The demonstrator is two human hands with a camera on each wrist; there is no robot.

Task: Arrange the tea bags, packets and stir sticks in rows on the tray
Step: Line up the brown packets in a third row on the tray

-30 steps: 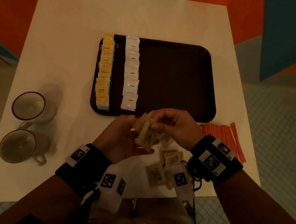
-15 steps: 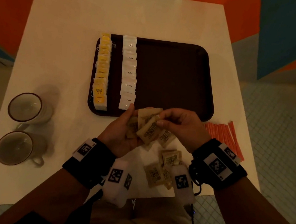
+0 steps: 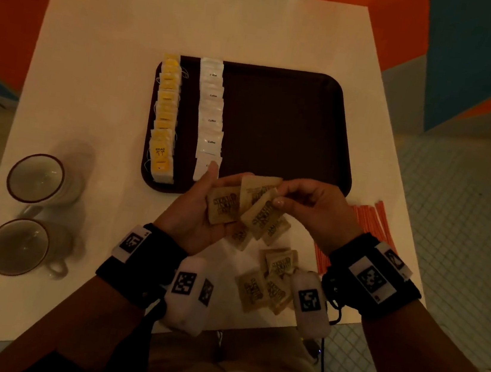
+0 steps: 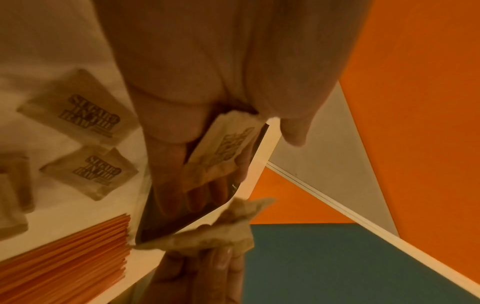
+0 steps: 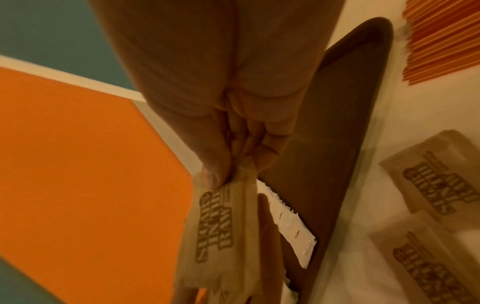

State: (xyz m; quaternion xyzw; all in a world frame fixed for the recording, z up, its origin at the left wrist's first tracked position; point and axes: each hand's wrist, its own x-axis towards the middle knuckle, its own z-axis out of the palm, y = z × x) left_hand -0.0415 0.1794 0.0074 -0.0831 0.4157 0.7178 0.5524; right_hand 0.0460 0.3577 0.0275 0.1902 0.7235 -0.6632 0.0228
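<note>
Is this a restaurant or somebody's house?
Probably a café or canteen, not a house. A brown serving tray sits on a small white table, with rows of tea bags and coffee packets, by bright orange and blue walls.

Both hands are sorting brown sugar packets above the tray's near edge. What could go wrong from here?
1. The left hand holds several sugar packets fanned loosely while the right hand pinches one; some could slip and fall.
2. The hands hover right beside the coffee packets row; a brush might knock its near end askew.
3. The stir sticks lie under the right wrist and might scatter.
</note>
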